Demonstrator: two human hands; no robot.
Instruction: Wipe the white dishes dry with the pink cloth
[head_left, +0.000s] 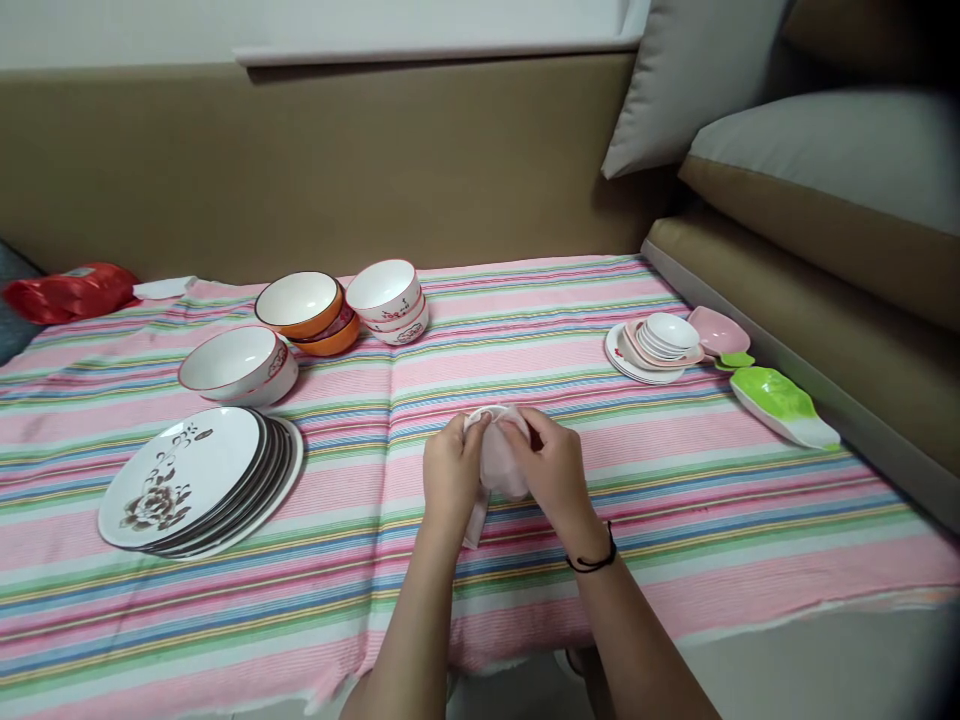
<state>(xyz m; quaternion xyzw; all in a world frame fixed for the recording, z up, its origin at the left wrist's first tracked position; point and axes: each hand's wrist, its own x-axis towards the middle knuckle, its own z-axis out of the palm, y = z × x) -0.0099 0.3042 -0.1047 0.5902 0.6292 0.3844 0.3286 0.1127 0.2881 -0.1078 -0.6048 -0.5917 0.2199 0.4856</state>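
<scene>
Near the front middle of the striped cloth, my left hand (451, 470) is closed on the left side of a small white dish (480, 411), its thumb over the rim. A thin white tissue (504, 468) lies over the dish and hides most of it. On the right side, my right hand (556, 465) is closed too, with its thumb and fingers pressing the tissue against the dish. One end of the tissue hangs below my left hand. A dark cord circles my right wrist.
Decorated plates (184, 480) are stacked at left, behind them white bowls (238, 365), orange bowls (304, 305) and flowered bowls (386, 300). At right stand small dishes (664, 340), a pink dish (720, 330) and a green leaf-shaped dish (780, 405). Sofa cushions (832, 200) border the right.
</scene>
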